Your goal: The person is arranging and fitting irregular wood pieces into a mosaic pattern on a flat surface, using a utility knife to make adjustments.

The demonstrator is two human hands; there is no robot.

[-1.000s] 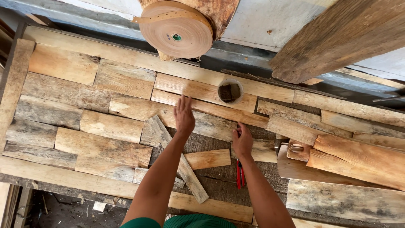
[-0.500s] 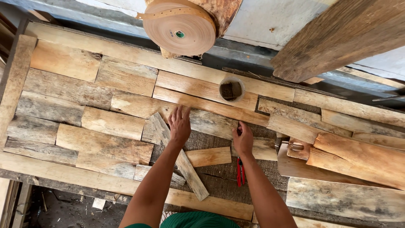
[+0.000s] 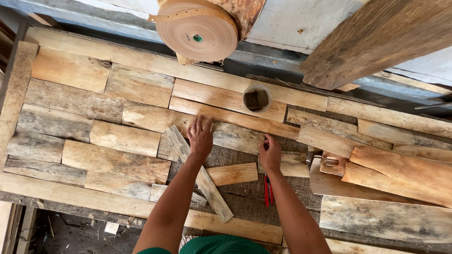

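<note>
My left hand (image 3: 200, 138) lies flat with fingers spread on a weathered grey plank (image 3: 235, 134) in the patchwork of boards (image 3: 117, 136). My right hand (image 3: 270, 154) rests with fingers curled at the same plank's right end; a small red bit shows at its fingertips, and whether it holds anything is unclear. A narrow grey slat (image 3: 207, 186) lies diagonally under my left forearm. A short pale board (image 3: 233, 173) sits between my arms. A red-handled tool (image 3: 268, 190) lies beside my right wrist.
A big roll of tan tape (image 3: 197, 30) hangs at the back. A round cup (image 3: 257, 99) stands on the planks. A thick beam (image 3: 376, 37) leans at top right. Loose reddish boards (image 3: 400, 171) pile at right. The floor (image 3: 70, 230) shows below the bench edge.
My left hand has slid a little down and left along the grey plank. My right hand has stayed at the plank's end.
</note>
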